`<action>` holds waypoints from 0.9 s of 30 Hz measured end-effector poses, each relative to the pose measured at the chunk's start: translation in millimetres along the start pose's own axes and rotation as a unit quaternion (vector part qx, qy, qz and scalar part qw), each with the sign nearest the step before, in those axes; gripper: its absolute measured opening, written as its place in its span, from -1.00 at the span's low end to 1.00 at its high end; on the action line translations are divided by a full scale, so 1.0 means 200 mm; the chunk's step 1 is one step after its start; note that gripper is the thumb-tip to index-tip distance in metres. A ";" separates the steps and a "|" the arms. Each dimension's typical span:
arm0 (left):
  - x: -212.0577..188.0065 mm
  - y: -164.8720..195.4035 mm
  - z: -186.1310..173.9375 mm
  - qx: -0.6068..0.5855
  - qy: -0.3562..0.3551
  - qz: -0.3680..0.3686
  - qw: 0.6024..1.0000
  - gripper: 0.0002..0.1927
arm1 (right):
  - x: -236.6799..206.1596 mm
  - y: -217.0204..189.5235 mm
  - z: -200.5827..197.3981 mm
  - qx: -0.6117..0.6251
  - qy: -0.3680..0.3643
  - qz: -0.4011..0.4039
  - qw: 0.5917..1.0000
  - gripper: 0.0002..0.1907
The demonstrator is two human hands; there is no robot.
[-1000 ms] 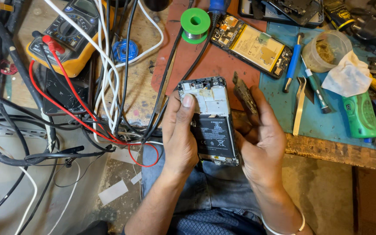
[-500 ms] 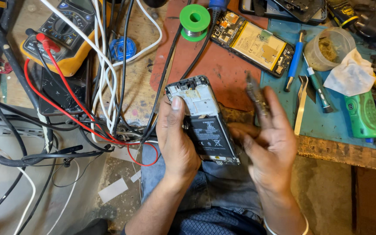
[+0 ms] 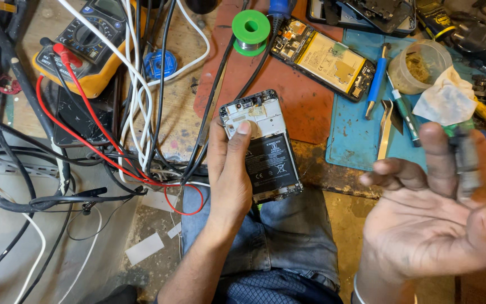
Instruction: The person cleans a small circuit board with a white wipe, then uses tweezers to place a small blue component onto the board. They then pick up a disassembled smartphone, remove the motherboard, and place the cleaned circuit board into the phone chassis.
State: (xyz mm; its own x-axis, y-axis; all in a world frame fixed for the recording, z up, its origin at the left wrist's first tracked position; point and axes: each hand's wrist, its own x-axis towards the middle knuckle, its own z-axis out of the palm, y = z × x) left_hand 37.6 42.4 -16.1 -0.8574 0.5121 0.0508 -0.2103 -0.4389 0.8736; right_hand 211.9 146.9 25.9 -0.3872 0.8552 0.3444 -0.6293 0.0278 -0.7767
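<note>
My left hand (image 3: 229, 180) grips an opened phone (image 3: 265, 152) with its back cover off; the black battery and white upper frame face up, and my thumb rests on the frame. The phone hangs over the bench edge above my lap. My right hand (image 3: 434, 225) is off to the right, palm up and blurred by motion. Its fingertips pinch a small dark flat piece (image 3: 467, 160); I cannot tell what the piece is.
A second opened phone (image 3: 324, 59) lies on the red mat (image 3: 305, 107). A green solder spool (image 3: 251, 25), a yellow multimeter (image 3: 80, 50) and tangled cables (image 3: 142, 112) crowd the left. Tweezers (image 3: 386, 126), a blue screwdriver (image 3: 377, 81), a plastic cup (image 3: 420, 65) and tissue (image 3: 451, 98) are by the blue mat (image 3: 355, 135).
My right hand has pulled away from the phone to the right and toward me, carrying the dark piece. My left hand keeps hold of the phone and has shifted slightly.
</note>
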 end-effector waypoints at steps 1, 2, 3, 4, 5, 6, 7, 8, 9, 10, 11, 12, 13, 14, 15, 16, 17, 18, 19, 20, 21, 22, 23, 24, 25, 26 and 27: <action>0.00 0.00 0.00 -0.008 -0.008 -0.005 1.000 -0.77 | -0.01 0.01 0.05 -0.003 -0.015 0.002 1.000 -0.33; 0.00 0.00 0.00 -0.016 -0.016 -0.010 1.000 -0.77 | -0.03 0.01 0.10 -0.007 -0.029 0.004 1.000 -0.35; -0.01 0.00 0.01 -0.024 -0.023 -0.016 0.999 -0.77 | -0.02 0.03 0.14 -0.029 -0.042 0.005 0.999 -0.42; -0.01 0.00 0.01 -0.025 -0.025 -0.021 0.999 -0.77 | -0.02 0.06 0.18 -0.057 -0.051 0.006 0.997 -0.47; -0.01 0.00 0.02 -0.027 -0.028 -0.025 0.999 -0.77 | -0.01 0.08 0.22 -0.085 -0.061 0.007 0.995 -0.52; -0.02 0.01 0.02 -0.028 -0.030 -0.028 0.999 -0.76 | 0.01 0.11 0.26 -0.118 -0.067 0.008 0.991 -0.54; -0.02 0.01 0.02 -0.032 -0.035 -0.028 0.998 -0.76 | 0.02 0.14 0.28 -0.135 -0.074 0.013 0.988 -0.54; -0.03 0.02 0.02 -0.035 -0.041 -0.027 0.998 -0.75 | 0.04 0.17 0.31 -0.151 -0.081 0.018 0.985 -0.53; -0.03 0.02 0.02 -0.039 -0.048 -0.025 0.998 -0.75 | 0.06 0.19 0.32 -0.150 -0.090 0.024 0.984 -0.50; -0.03 0.02 0.01 -0.031 -0.054 -0.014 0.998 -0.75 | 0.07 0.20 0.33 -0.150 -0.099 0.031 0.983 -0.46; -0.03 0.02 0.01 -0.024 -0.060 -0.003 0.998 -0.75 | 0.08 0.20 0.34 -0.160 -0.112 0.035 0.980 -0.48; -0.03 0.02 0.01 -0.016 -0.067 0.007 0.998 -0.74 | 0.10 0.21 0.34 -0.171 -0.125 0.040 0.977 -0.50; -0.03 0.01 0.01 -0.011 -0.070 0.008 0.997 -0.73 | 0.11 0.22 0.34 -0.181 -0.138 0.043 0.973 -0.51; -0.03 0.01 0.01 -0.006 -0.074 0.008 0.997 -0.72 | 0.12 0.22 0.34 -0.184 -0.135 0.056 0.972 -0.53; -0.03 0.01 0.00 0.000 -0.077 0.006 0.997 -0.71 | 0.13 0.22 0.33 -0.187 -0.129 0.070 0.971 -0.55; -0.03 0.00 0.00 0.012 -0.078 0.006 0.997 -0.72 | 0.15 0.22 0.33 -0.190 -0.123 0.084 0.970 -0.57; -0.02 0.00 0.00 0.024 -0.080 0.005 0.996 -0.73 | 0.16 0.23 0.32 -0.207 -0.127 0.079 0.967 -0.60; -0.02 0.00 0.00 0.035 -0.082 0.004 0.996 -0.74 | 0.18 0.23 0.31 -0.225 -0.131 0.076 0.963 -0.62; -0.01 -0.01 0.00 0.033 -0.086 -0.002 0.996 -0.73 | 0.20 0.23 0.30 -0.242 -0.135 0.073 0.958 -0.65; 0.01 -0.01 0.01 0.031 -0.091 -0.005 0.995 -0.71 | 0.22 0.24 0.29 -0.246 -0.131 0.077 0.957 -0.66; 0.03 -0.01 0.02 0.029 -0.096 -0.007 0.995 -0.70 | 0.24 0.25 0.28 -0.249 -0.127 0.081 0.957 -0.68; 0.04 -0.01 0.02 0.040 -0.095 -0.004 0.995 -0.67 | 0.26 0.26 0.27 -0.253 -0.123 0.086 0.956 -0.69; 0.05 -0.01 0.03 0.049 -0.097 0.000 0.994 -0.64 | 0.27 0.27 0.27 -0.256 -0.111 0.096 0.956 -0.70; 0.07 -0.02 0.04 0.058 -0.099 0.005 0.993 -0.61 | 0.28 0.28 0.26 -0.258 -0.099 0.104 0.955 -0.71; 0.09 -0.03 0.05 0.050 -0.106 0.000 0.993 -0.63 | 0.30 0.29 0.25 -0.260 -0.087 0.114 0.955 -0.72; 0.11 -0.03 0.05 0.043 -0.111 -0.008 0.993 -0.64 | 0.31 0.29 0.24 -0.259 -0.086 0.114 0.955 -0.73; 0.12 -0.04 0.06 0.037 -0.114 -0.017 0.993 -0.65 | 0.31 0.30 0.24 -0.258 -0.086 0.115 0.955 -0.73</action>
State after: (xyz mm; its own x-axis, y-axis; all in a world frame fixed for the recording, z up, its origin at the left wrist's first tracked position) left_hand 24.4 65.7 -15.7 -0.7204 0.6828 0.1215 -0.1952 -0.3678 0.9092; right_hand 118.1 177.7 25.9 -0.6089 0.7726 0.1798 -0.1153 0.1380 -0.9837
